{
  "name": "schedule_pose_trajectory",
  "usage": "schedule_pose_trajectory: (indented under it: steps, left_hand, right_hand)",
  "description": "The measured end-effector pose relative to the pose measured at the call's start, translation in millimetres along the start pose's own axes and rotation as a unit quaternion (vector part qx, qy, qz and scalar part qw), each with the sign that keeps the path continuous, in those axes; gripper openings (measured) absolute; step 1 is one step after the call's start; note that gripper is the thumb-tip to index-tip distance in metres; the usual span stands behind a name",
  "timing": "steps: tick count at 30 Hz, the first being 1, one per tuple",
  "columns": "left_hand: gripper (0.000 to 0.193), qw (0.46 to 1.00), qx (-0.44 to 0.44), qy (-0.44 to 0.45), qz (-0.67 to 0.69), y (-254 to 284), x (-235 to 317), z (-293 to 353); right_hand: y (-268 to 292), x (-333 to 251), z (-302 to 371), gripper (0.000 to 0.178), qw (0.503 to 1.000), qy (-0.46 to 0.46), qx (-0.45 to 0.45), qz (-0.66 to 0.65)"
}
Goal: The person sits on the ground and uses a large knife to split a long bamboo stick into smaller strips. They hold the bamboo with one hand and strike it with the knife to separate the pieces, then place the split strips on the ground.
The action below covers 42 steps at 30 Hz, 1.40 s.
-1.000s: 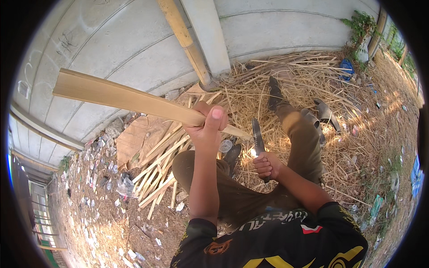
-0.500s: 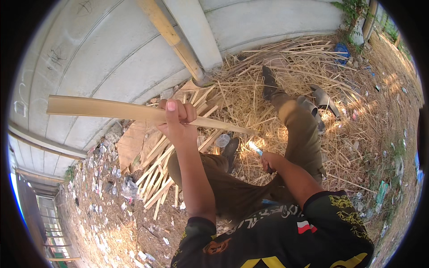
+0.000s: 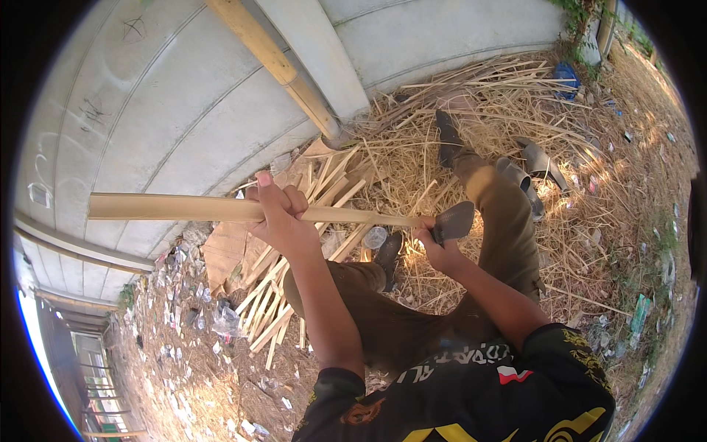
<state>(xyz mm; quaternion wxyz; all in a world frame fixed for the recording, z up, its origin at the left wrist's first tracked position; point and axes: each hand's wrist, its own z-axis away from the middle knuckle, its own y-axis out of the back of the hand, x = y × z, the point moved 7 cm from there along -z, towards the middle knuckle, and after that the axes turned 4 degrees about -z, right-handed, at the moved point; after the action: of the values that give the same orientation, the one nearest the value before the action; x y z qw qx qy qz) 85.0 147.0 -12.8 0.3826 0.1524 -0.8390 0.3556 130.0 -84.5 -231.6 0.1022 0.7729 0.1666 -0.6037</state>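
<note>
A long pale bamboo strip lies nearly level across the view, its wide end out at the left in front of the wall. My left hand is closed round the middle of it, thumb up. At the strip's narrow right end is my right hand, closed on a dark, broad-bladed knife. The flat of the blade shows to the right of the fingers, and the grip is hidden in my hand. The strip's tip meets my right fingers; whether the edge touches it, I cannot tell.
Several cut strips lie piled on the ground beside flattened cardboard. Shavings and thin slivers cover the ground along the concrete wall. A bamboo pole leans there. My outstretched leg is on the right.
My right hand has risen to the strip's narrow end and turned the knife, so the blade now points up and right. The strip has levelled, its wide end dropping.
</note>
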Motion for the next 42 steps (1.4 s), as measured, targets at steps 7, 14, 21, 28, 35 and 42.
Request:
schedule_pose_trajectory:
  steps: [7, 14, 21, 28, 35, 42]
  left_hand:
    - [0.047, 0.998, -0.008, 0.025, 0.051, -11, -11, -5]
    - [0.047, 0.997, -0.045, 0.023, 0.06, 2, -5, -2]
    - [0.044, 1.0, -0.017, 0.005, 0.01, -10, -2, 4]
    - [0.049, 0.999, -0.037, 0.027, 0.017, 5, -5, -5]
    - [0.049, 0.996, -0.058, 0.036, 0.052, 0, -12, -6]
    - [0.046, 1.0, -0.01, 0.018, 0.016, -2, -4, -4]
  right_hand:
    - [13, 174, 53, 0.021, 0.926, -0.287, -0.135, 0.204]
    - [0, -13, 6, 0.026, 0.906, -0.385, 0.016, -0.175]
    - [3, 2, 12, 0.026, 0.997, -0.072, -0.004, -0.03]
    - [11, 105, 57, 0.021, 0.888, -0.42, -0.064, 0.175]
    - [-10, 33, 38, 0.03, 0.687, -0.542, -0.176, -0.451]
    - [-1, -32, -8, 0.024, 0.997, -0.029, -0.017, 0.065]
